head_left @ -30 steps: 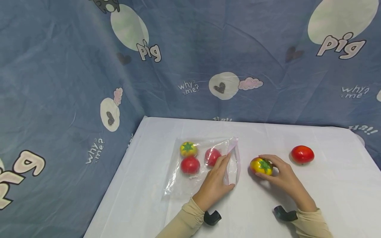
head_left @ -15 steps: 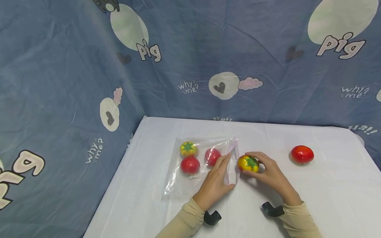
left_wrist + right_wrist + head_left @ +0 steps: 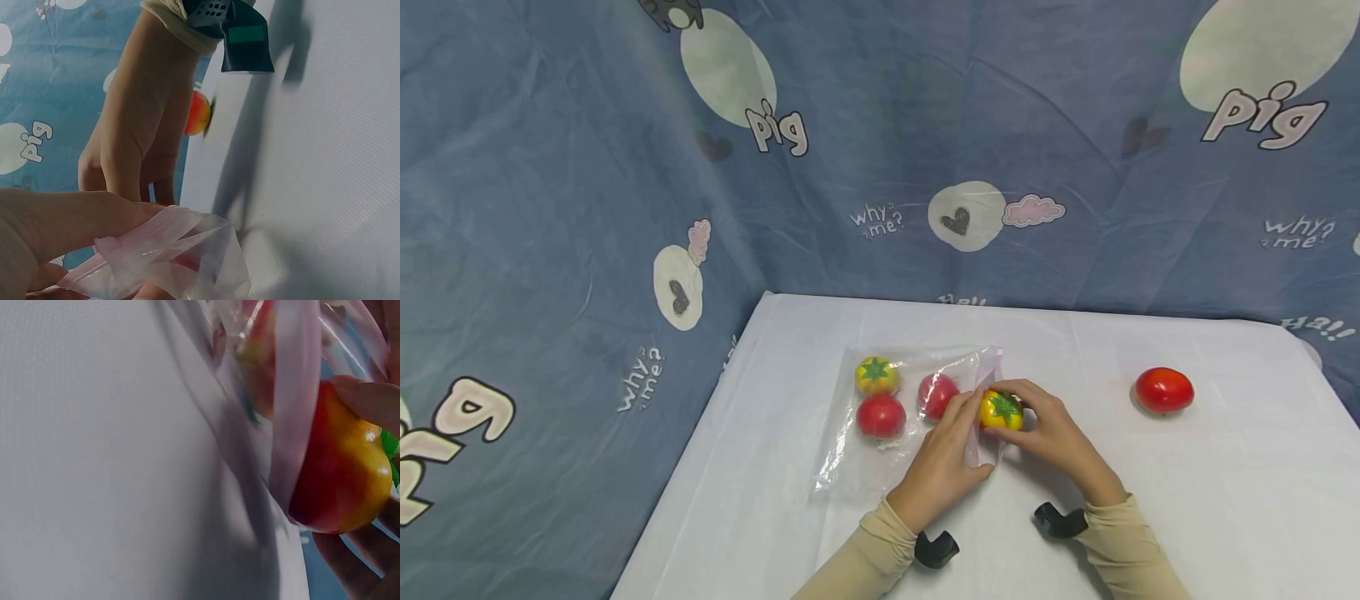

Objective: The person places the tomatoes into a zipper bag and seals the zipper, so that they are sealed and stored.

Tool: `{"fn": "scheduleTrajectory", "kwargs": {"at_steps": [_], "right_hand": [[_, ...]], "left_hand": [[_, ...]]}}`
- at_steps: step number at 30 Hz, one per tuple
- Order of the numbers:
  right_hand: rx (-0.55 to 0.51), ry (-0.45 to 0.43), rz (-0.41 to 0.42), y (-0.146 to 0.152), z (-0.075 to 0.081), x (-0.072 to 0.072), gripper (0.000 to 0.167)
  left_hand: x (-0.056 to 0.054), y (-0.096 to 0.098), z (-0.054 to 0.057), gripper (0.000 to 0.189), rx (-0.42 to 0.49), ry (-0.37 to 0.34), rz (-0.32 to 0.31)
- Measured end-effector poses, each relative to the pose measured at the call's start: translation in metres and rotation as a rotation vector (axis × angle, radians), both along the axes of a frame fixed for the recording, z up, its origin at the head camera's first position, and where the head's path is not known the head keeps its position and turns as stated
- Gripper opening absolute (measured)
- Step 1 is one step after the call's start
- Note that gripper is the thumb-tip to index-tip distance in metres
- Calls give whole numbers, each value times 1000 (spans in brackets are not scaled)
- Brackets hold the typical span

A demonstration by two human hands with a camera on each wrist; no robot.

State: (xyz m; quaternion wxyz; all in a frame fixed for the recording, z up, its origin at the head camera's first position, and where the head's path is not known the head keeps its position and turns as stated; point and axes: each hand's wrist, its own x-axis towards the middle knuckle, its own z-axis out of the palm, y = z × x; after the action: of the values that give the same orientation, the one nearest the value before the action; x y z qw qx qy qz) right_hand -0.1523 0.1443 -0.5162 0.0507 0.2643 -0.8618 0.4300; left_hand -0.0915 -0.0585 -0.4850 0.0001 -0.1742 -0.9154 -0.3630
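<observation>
A clear zip bag [image 3: 850, 454] with a pink-edged mouth lies on the white table. Inside show a yellow-green tomato [image 3: 877, 376] and two red ones, the nearer red tomato [image 3: 881, 416] and another red tomato [image 3: 936, 395] by the mouth. My left hand [image 3: 936, 471] holds the bag at its mouth, fingers and thumb spread along the edge. My right hand [image 3: 1060, 437] grips a yellow-and-red tomato [image 3: 1002, 410] with a green star-shaped top, between thumb and fingers. In the right wrist view, the pink bag strip [image 3: 295, 406] overlaps this tomato's side.
Another red tomato [image 3: 1163, 391] sits on the white table [image 3: 1240, 483] to the right. Behind and to the left hangs a blue printed curtain [image 3: 865, 100]. Black wrist devices stick out from both sleeves, such as the right wrist device [image 3: 1060, 521].
My right hand has carried the yellow-and-red tomato leftward from beside the bag to its mouth. My left hand has stayed in place on the bag.
</observation>
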Motion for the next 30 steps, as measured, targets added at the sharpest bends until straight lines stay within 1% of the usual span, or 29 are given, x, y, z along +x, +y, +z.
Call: {"fn": "scheduleTrajectory", "kwargs": {"at_steps": [5, 14, 18, 22, 27, 30], "right_hand": [[5, 13, 17, -7, -4, -1, 63], [29, 22, 21, -11, -10, 0, 66], [13, 11, 27, -8, -9, 1, 72], [-11, -15, 38, -4, -8, 1, 77], [-42, -43, 53, 1, -7, 1, 71], [-60, -49, 40, 3, -8, 1, 66]], "left_hand": [[0, 0, -1, 105, -7, 23, -4], [0, 0, -1, 104, -2, 28, -10], [-1, -1, -1, 105, -3, 40, -10], [-1, -1, -1, 105, -3, 34, -8], [-1, -1, 1, 104, -8, 24, -3], [-1, -1, 2, 104, -7, 21, -3]]}}
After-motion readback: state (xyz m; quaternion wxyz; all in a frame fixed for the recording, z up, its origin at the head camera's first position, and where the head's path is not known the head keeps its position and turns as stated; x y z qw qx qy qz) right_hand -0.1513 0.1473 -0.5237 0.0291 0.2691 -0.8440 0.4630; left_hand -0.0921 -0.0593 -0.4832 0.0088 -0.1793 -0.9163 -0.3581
